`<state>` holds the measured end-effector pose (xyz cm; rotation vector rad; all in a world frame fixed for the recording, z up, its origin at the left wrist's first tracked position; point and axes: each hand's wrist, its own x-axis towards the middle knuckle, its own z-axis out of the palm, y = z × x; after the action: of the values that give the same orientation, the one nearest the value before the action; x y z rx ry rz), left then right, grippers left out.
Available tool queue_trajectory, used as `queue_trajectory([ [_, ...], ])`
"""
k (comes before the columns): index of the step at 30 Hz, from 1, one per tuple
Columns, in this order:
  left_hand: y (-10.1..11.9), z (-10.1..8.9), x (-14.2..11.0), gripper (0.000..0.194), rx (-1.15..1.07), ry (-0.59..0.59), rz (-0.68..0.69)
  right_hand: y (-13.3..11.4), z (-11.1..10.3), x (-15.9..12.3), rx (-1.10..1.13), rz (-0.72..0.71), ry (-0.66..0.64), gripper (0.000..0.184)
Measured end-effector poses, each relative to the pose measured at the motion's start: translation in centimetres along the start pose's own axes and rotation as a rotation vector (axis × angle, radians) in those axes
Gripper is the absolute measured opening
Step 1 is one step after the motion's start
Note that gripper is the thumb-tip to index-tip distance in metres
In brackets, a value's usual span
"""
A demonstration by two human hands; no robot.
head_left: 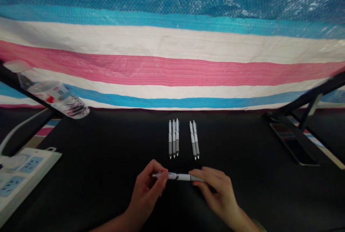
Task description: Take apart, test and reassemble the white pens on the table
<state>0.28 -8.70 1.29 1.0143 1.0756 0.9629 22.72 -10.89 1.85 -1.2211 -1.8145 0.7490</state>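
Note:
Between my two hands a white pen point(183, 177) with a grey grip lies level, its clip end to the left. My left hand point(151, 188) pinches the clip end, and the push button sticks out past the fingers. At the grey grip end, my right hand point(215, 189) is closed with thumb and fingers, hiding the tip. Beyond the hands, three like pens point(174, 136) lie side by side on the black table point(107, 160), tips toward me. Two more pens point(194, 138) lie together just right of them, slightly slanted.
A clear plastic bottle point(60, 97) leans at the far left. Near it, a white power strip point(24, 174) with a plugged-in cable sits at the left edge. A dark phone point(293, 144) lies at the right beside a black metal frame point(309, 99). Behind hangs a striped sheet point(172, 70).

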Motion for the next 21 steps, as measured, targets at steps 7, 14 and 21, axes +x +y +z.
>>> queue_trajectory([
  [7,0.23,-0.07,0.01,0.037,-0.037,0.06,0.011,-0.7,-0.15,0.43,0.188,0.371,-0.194,0.044],
  [14,-0.07,-0.2,0.04,0.034,-0.052,0.079,0.036,-0.59,-0.33,0.87,0.316,0.407,-0.127,0.038],
  [21,-0.55,-0.34,-0.06,0.028,-0.075,0.066,0.044,-0.21,-0.06,0.84,0.426,0.545,-0.218,0.051],
])
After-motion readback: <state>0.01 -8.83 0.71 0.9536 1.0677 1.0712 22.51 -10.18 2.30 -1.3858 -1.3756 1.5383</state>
